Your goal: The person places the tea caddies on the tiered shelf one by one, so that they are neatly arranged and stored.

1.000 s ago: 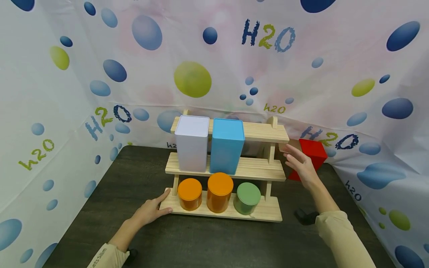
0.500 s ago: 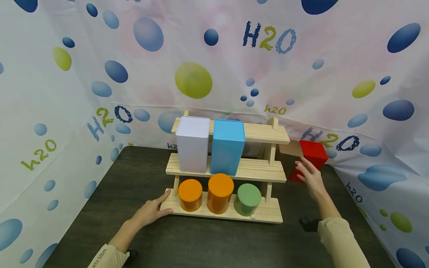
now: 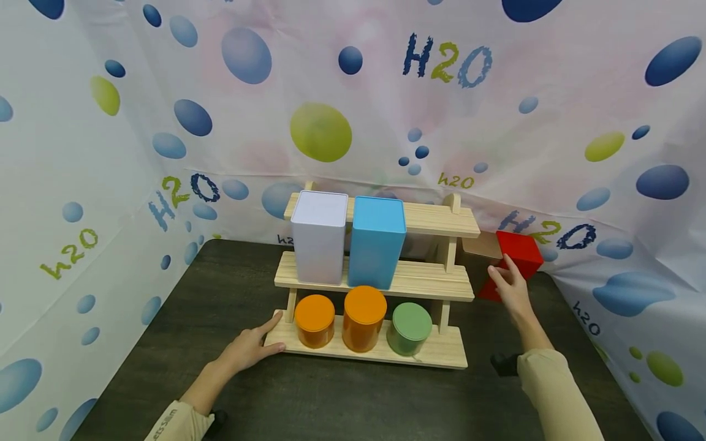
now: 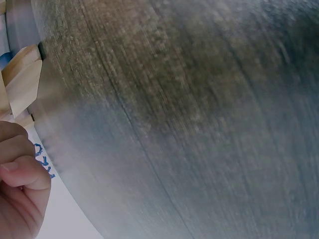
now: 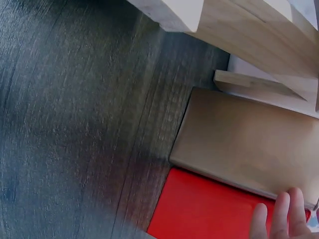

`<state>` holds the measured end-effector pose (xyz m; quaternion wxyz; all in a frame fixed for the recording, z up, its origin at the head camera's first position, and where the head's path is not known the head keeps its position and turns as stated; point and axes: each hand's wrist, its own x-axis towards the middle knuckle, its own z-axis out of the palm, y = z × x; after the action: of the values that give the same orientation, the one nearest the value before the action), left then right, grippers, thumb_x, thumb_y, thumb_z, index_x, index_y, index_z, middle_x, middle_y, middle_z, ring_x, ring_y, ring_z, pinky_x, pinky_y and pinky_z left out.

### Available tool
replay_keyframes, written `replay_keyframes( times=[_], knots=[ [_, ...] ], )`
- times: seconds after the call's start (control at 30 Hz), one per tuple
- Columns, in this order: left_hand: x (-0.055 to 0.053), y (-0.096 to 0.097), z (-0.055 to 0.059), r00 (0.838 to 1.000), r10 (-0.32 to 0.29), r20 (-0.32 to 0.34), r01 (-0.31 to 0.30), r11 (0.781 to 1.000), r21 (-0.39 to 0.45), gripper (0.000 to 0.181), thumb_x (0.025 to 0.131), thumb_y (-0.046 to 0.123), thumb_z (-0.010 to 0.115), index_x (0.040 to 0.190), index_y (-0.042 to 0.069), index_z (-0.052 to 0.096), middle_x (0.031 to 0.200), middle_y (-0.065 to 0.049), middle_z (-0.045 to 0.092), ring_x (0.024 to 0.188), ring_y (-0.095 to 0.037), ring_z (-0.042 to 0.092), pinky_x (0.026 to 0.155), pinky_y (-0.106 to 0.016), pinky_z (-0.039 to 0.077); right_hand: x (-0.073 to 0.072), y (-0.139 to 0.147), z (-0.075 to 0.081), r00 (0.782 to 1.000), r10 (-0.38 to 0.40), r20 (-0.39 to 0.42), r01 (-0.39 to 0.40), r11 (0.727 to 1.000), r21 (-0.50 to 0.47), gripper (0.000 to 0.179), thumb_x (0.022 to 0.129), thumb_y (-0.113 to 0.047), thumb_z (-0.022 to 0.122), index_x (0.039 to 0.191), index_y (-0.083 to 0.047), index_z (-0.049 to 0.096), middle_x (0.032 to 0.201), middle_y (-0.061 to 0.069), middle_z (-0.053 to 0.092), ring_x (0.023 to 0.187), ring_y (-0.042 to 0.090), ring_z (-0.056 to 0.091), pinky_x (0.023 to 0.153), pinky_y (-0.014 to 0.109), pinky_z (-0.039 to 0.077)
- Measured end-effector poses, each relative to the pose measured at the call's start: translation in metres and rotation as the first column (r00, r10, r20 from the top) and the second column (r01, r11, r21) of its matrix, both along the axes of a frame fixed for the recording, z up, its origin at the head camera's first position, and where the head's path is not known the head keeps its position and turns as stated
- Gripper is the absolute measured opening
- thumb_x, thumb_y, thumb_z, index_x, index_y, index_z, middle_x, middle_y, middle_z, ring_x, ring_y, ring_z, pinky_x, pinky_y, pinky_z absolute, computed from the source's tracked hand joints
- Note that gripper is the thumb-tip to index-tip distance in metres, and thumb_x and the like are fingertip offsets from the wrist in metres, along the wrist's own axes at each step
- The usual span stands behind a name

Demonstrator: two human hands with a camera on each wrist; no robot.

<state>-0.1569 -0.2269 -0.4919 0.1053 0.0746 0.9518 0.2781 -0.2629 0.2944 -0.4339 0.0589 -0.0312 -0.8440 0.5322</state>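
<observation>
A tiered wooden shelf (image 3: pixel 366 362) stands on the dark table in the head view. My left hand (image 3: pixel 248 349) grips the left end of its lowest board, thumb at the front edge. Two orange canisters (image 3: pixel 364 318) and a green canister (image 3: pixel 409 329) stand on that board. My right hand (image 3: pixel 513 291) is beside a brown box (image 3: pixel 482 246) and a red box (image 3: pixel 521 251) to the shelf's right. In the right wrist view, its fingers (image 5: pixel 281 214) extend over the red box, with tips at the brown box's near edge. Nothing is held in the right hand.
A white square box (image 3: pixel 318 239) and a blue one (image 3: pixel 377 242) stand on the shelf's middle board. A printed curtain (image 3: pixel 364 122) encloses the back and sides of the table (image 3: pixel 353 404). Brown and red boxes stand side by side.
My right hand has moved right and slightly down from the shelf's right side to the boxes, uncovering the brown box's top. The left hand keeps its place on the board.
</observation>
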Motion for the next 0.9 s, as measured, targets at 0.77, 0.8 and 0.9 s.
replay_keyframes(
  times=[0.77, 0.8, 0.9],
  knots=[
    [0.000, 0.000, 0.001, 1.000, -0.008, 0.002, 0.008, 1.000, -0.001, 0.079, 0.081, 0.044, 0.064, 0.143, 0.008, 0.031, 0.113, -0.030, 0.056, 0.073, -0.021, 0.055, 0.070, -0.044, 0.046, -0.004, -0.011, -0.014, 0.950, -0.200, -0.240, 0.242, 0.956, 0.164, 0.046, 0.092, -0.026, 0.052, 0.131, -0.002, 0.045, 0.110, 0.021, 0.049, 0.093, 0.025, 0.046, 0.079, 0.034, 0.036],
    [0.000, 0.001, 0.001, 1.000, -0.010, -0.004, 0.010, 1.000, 0.000, 0.079, 0.081, 0.044, 0.064, 0.143, 0.008, 0.031, 0.111, -0.030, 0.057, 0.071, -0.021, 0.054, 0.069, -0.043, 0.045, -0.003, -0.012, -0.015, 0.941, -0.215, -0.263, 0.260, 0.954, 0.151, 0.044, 0.091, -0.024, 0.054, 0.128, -0.001, 0.047, 0.109, 0.021, 0.048, 0.092, 0.024, 0.045, 0.078, 0.034, 0.035],
    [0.001, 0.001, 0.000, 1.000, -0.007, -0.007, 0.007, 1.000, 0.011, 0.078, 0.081, 0.043, 0.064, 0.143, 0.008, 0.031, 0.084, -0.022, 0.063, 0.059, -0.017, 0.047, 0.061, -0.037, 0.043, -0.003, -0.014, -0.017, 0.921, -0.236, -0.310, 0.289, 0.948, 0.135, 0.042, 0.088, -0.019, 0.058, 0.124, 0.001, 0.049, 0.109, 0.022, 0.045, 0.093, 0.027, 0.043, 0.080, 0.036, 0.032]
  ],
)
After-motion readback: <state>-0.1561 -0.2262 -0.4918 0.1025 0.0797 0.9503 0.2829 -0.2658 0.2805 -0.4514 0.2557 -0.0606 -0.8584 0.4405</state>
